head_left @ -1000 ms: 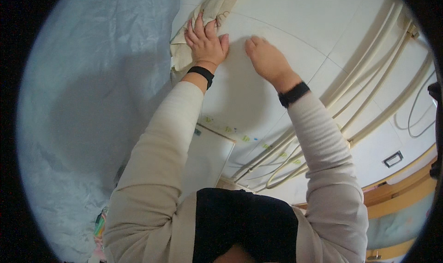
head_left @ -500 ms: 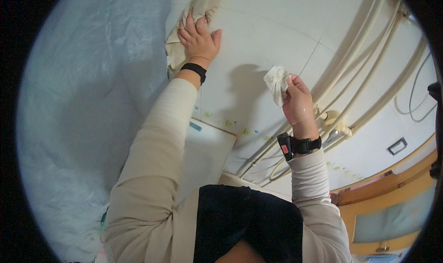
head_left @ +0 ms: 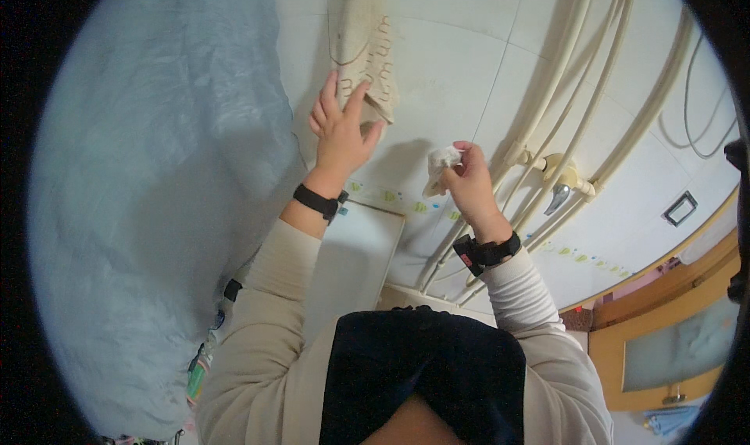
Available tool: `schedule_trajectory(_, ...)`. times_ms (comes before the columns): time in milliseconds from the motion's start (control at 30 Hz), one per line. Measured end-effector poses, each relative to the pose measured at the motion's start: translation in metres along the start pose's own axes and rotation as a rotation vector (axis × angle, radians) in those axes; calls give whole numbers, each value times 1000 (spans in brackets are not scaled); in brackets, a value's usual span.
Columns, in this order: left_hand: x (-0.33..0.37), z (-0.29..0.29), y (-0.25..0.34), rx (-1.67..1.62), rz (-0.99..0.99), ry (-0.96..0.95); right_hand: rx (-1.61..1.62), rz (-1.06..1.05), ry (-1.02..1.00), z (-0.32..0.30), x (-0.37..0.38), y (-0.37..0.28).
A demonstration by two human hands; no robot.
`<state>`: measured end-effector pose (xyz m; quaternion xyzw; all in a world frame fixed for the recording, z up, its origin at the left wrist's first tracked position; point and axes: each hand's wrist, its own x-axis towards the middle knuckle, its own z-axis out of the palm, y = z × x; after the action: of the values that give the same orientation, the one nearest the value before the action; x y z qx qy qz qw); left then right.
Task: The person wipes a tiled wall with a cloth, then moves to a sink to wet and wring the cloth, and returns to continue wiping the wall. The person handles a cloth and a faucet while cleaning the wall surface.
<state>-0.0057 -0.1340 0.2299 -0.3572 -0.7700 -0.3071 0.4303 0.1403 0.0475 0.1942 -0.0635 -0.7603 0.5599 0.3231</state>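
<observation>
My left hand (head_left: 342, 132) is raised at upper centre, fingers spread, with its fingertips over the lower end of a hanging cream cloth (head_left: 353, 35). The cloth has brown wavy stitching along its edge; whether the fingers press on it is hard to tell. To the right, my right hand (head_left: 471, 185) is closed, pinching a crumpled white tissue or thin cloth (head_left: 442, 162) between thumb and fingers. Both wrists wear black bands.
A large pale blue sheet (head_left: 156, 171) hangs along the left side. On the right, cream pipes (head_left: 562, 93) with a metal-handled valve (head_left: 558, 199) run along the white tiled wall (head_left: 453, 62). A white panel (head_left: 351, 250) lies below my hands; a wooden door (head_left: 617, 363) stands lower right.
The view has shifted. My left hand has come down along the cream cloth, which now hangs straighter with more stitching showing. My right hand has moved left and lower, still pinching the white piece.
</observation>
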Motion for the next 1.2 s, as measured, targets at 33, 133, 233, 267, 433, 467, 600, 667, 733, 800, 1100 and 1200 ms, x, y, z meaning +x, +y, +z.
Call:
schedule_trajectory(33, -6, -1, 4, -7, -4, -26, -100, -10, 9, 2, -2, 2)
schedule_trajectory(133, -18, -6, 15, -47, -5, -73, -168, -69, -59, 2, -15, 6)
schedule_trajectory(233, -18, -19, 18, -95, 10, -14, -196, 5, -121, -2, -23, 11)
schedule_trajectory(267, -14, -23, 18, -109, 22, 21, -198, 7, -132, -2, -23, 14)
schedule_trajectory(433, 5, -39, 24, -201, 111, 140, -251, -145, -54, -5, -21, 25)
schedule_trajectory(467, 5, -39, 27, -245, 149, 122, -319, -260, -16, -6, -21, 25)
schedule_trajectory(600, -16, -23, 49, -464, 107, -137, -94, -121, 47, -9, -24, 18)
schedule_trajectory(667, -35, -12, 56, -651, -40, -259, 374, 13, 48, -7, -25, 14)
schedule_trajectory(733, -52, 3, 62, -851, -197, -358, 494, 100, 83, -10, -26, 11)
schedule_trajectory(800, -59, 19, 61, -1065, -374, -557, 503, 144, 44, -14, -26, 11)
schedule_trajectory(1100, -34, 38, 87, -876, -238, -78, -450, -370, 71, -90, -36, -43)
schedule_trajectory(1200, 2, 37, 88, -699, -44, 129, -632, -591, 239, -142, -44, -71)
